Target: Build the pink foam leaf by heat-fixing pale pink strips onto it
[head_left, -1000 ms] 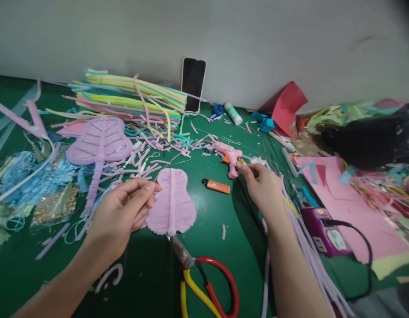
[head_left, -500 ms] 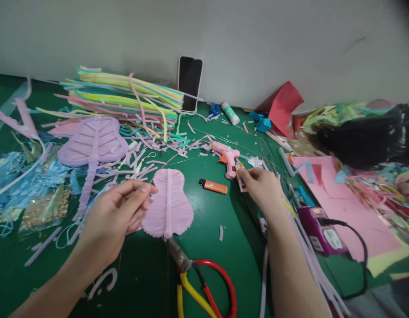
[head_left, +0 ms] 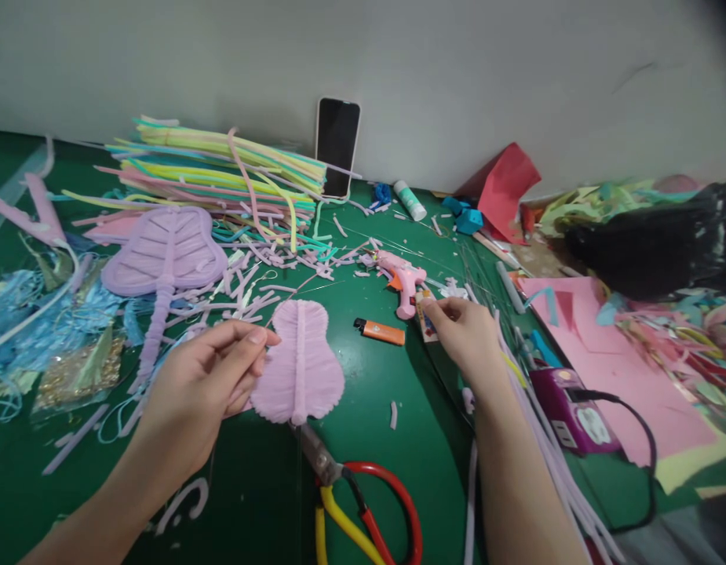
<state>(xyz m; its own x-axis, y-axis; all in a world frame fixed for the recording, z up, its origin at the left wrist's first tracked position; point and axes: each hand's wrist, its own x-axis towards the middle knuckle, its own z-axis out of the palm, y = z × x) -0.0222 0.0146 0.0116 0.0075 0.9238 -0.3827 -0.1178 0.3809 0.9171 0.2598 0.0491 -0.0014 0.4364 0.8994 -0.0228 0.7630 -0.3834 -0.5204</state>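
Thumb and fingers of my left hand [head_left: 213,377] are pinched together beside a lilac pleated fan-shaped piece [head_left: 312,361] with a raised middle rib. Whatever they hold is too small to make out; a thin line runs upward near the fingertips. My right hand [head_left: 465,333] is closed on a small bottle [head_left: 426,326] with a yellowish top and printed label, partly hidden by the fingers. Just left of it lies an orange lighter [head_left: 381,331]. Above the lighter is a pink glue gun [head_left: 403,281]. Scissors [head_left: 333,475] with red and yellow handles lie below the pleated piece.
A bundle of coloured pipe cleaners [head_left: 215,173] and a phone [head_left: 337,145] stand by the wall. At left lie a lilac fuzzy fan [head_left: 168,255] and blue tassels [head_left: 21,314]. Right are a purple box [head_left: 574,412] with a black cable, pink paper [head_left: 651,384] and a black bag [head_left: 651,243].
My right hand and the small bottle in it have shifted very slightly. My left hand and the pleated piece look unmoved.
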